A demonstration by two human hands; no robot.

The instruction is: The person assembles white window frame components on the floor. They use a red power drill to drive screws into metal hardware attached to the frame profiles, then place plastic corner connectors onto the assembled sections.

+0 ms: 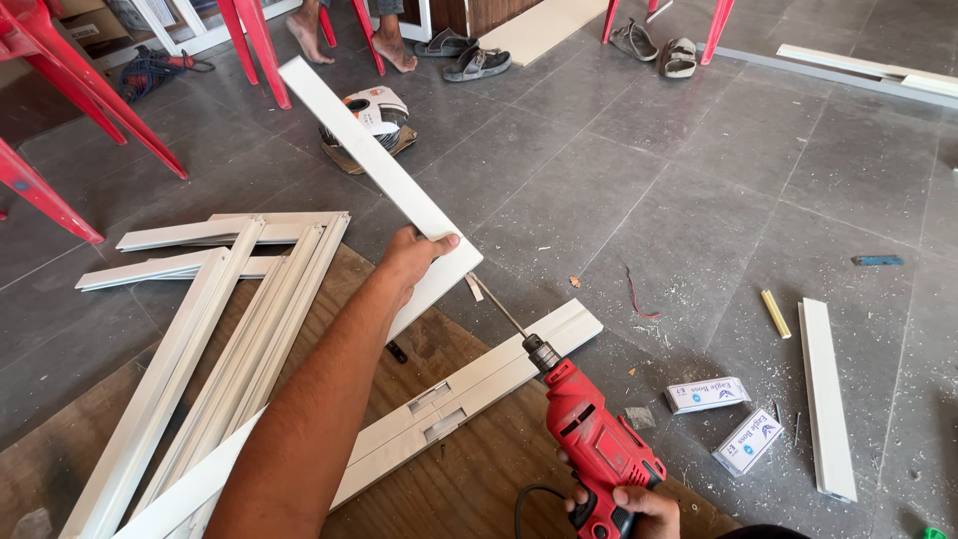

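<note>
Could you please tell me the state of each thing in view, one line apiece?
Left hand: gripping the white strip.
White strip: lifted, slanted off the floor.
Right hand: gripping the red drill.
Red drill: bit pointed at the strip's lower end.
Slotted white profile: lying flat on the board.
Two small boxes: closed, on the floor.

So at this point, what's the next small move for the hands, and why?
Probably steady the strip and ease the bit forward. The left hand grips the white flat strip tilted up off the floor, and the right hand holds the red drill with its long bit pointing at the strip's lower end, apparently at or just short of it. Contact can't be judged for certain.
</note>
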